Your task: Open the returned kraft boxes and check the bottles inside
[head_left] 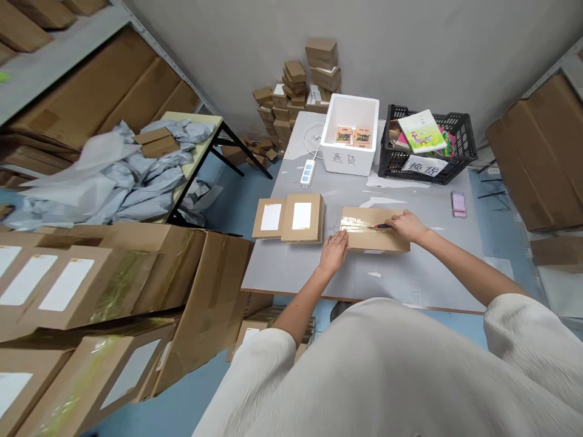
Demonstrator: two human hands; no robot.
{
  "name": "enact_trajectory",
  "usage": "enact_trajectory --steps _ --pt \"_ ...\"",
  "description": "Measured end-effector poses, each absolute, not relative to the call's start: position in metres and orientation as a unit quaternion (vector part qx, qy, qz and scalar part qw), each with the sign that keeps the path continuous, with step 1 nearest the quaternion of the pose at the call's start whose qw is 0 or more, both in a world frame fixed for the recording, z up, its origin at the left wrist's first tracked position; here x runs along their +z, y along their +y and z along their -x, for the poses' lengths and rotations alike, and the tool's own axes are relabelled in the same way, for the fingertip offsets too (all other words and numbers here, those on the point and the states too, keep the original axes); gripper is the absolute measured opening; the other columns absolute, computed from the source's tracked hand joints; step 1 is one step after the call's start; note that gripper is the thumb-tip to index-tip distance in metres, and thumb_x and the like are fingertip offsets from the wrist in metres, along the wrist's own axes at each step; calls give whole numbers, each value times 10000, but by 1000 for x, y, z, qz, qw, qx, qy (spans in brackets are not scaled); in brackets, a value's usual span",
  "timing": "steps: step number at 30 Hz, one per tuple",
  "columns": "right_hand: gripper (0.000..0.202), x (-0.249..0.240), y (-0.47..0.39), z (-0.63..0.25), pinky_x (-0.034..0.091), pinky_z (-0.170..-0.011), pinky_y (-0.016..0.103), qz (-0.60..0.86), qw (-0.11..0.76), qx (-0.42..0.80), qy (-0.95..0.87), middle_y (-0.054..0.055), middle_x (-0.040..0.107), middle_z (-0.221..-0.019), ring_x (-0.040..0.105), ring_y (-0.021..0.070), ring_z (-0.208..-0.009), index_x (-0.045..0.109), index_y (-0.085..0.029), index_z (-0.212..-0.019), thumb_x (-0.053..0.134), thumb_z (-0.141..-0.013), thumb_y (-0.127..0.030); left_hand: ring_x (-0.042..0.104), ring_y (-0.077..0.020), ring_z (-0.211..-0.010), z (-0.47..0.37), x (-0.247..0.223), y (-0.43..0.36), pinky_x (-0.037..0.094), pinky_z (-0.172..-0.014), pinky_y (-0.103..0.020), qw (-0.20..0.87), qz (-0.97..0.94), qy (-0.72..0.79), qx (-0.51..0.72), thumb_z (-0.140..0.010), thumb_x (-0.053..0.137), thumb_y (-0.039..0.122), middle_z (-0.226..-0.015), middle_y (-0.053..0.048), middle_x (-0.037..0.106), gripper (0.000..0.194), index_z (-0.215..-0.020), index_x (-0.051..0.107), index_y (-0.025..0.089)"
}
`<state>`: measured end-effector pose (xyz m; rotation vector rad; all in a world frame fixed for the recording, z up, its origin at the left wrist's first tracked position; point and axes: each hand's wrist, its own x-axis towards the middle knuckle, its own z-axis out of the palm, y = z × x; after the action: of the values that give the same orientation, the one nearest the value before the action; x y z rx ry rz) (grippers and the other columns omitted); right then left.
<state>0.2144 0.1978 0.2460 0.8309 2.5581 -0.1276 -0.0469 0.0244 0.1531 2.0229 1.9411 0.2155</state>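
A long brown cardboard box [387,241] lies on the grey table [291,273], with shiny clear tape along its top. My left hand [334,250] rests against the box's left end; whether its fingers grip the edge is hard to tell. A ring shows on one finger. My right hand [407,226] is closed around a small tool [382,226] with a red and black handle, whose tip points left along the taped top. Left of my left hand sit two smaller boxes with white labels, the nearer one [317,220] and another [262,224].
At the table's back stand a white foam box [348,162] and a black crate [428,171] with books. A power strip [308,173] and a small pinkish item [458,204] lie on the table. Large cartons [214,303] crowd the left.
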Motion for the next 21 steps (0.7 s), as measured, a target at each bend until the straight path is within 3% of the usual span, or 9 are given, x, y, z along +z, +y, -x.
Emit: enact_trajectory --steps 10,16,18,21 --pt "356 240 204 -279 276 -814 366 -335 201 -47 919 164 788 -1150 699 251 -927 722 -181 -1303 443 -1109 -285 452 -276 -1599 46 164 29 375 -1289 -478 171 -705 687 41 -1063 433 268 -1723 -97 477 607 -1669 470 249" --pt "367 238 204 -289 271 -819 369 -348 190 -56 916 162 788 -1143 704 257 -940 723 -186 -1306 430 -1116 -300 468 -311 -1578 34 171 36 345 -1310 -514 168 -697 697 19 -1014 488 177 -1710 -137 487 657 -1666 449 245" --pt "362 238 204 -288 273 -820 370 -352 186 -57 916 169 788 -1145 707 265 -954 723 -180 -1300 437 -1111 -297 424 -345 -1599 17 174 47 303 -1331 -550 162 -701 694 23 -992 547 182 -1701 -176 478 672 -1655 451 224" --pt "361 238 204 -287 281 -829 377 -351 182 -55 917 175 790 -1144 709 270 -960 728 -173 -1286 442 -1103 -295 283 -359 -1670 -20 174 74 208 -1373 -561 186 -743 642 33 -970 681 312 -1763 -188 369 765 -1673 401 199"
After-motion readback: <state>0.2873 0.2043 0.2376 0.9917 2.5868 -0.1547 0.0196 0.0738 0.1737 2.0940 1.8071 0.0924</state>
